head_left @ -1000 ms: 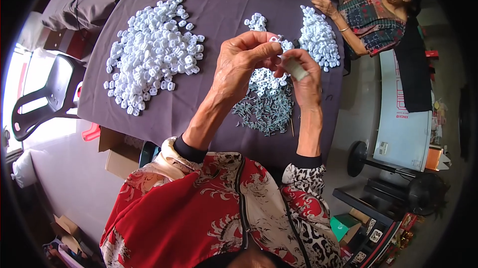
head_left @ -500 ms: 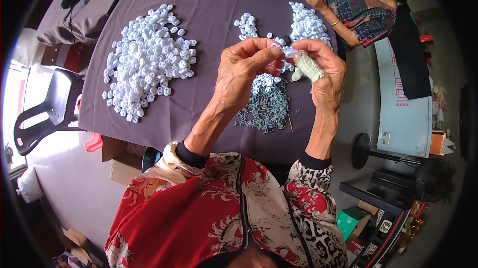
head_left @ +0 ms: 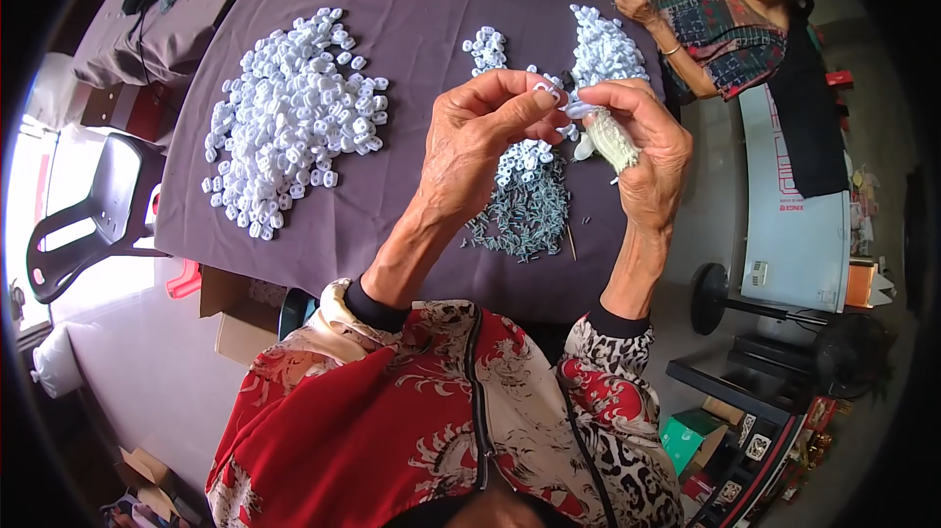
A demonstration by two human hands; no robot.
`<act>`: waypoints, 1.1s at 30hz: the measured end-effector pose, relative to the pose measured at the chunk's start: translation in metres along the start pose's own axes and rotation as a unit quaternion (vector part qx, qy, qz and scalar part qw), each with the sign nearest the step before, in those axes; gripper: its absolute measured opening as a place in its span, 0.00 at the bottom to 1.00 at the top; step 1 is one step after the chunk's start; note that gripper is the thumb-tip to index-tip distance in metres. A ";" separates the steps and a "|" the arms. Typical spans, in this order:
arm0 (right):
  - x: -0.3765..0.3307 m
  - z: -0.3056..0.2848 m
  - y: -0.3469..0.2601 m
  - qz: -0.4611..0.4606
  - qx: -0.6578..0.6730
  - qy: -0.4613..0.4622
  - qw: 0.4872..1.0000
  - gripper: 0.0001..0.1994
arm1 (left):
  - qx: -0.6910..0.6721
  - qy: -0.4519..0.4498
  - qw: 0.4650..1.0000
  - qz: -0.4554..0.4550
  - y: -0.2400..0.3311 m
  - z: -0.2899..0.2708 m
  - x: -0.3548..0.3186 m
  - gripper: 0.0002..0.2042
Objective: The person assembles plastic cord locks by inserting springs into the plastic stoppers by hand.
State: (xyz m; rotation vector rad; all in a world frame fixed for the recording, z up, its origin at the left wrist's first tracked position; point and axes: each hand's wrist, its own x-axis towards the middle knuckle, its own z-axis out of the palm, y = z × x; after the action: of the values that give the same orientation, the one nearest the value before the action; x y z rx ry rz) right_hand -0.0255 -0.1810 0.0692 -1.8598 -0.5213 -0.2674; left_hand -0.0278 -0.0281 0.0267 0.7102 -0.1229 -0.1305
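Above the surface (head_left: 421, 48), the left hand (head_left: 475, 136) pinches a white piece (head_left: 551, 91) in its fingertip grip, while the right hand (head_left: 655, 141) seems to grip a pale part (head_left: 580, 109) just beside it; whether the two touch, I cannot tell. With so little to hold, either could slip if a thumb rolls or presses unevenly. The pale wrap (head_left: 613, 141) on a right finger might dull the feel or snag with its frayed edge. A dropped piece could vanish into the near heap (head_left: 526, 163) (its look-alikes lie there) or among the teal bits (head_left: 520, 216), scattering them.
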 end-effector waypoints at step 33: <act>-0.004 0.029 -0.001 -0.131 -0.245 0.106 0.955 0.15 | -0.142 0.006 0.990 -0.020 -0.011 0.000 0.001 0.05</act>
State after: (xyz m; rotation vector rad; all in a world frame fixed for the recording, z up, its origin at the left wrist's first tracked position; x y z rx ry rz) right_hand -0.0309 -0.1548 0.0583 -2.2007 -0.5895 -0.8288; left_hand -0.0279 -0.0368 0.0190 0.4286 -0.0770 -0.1786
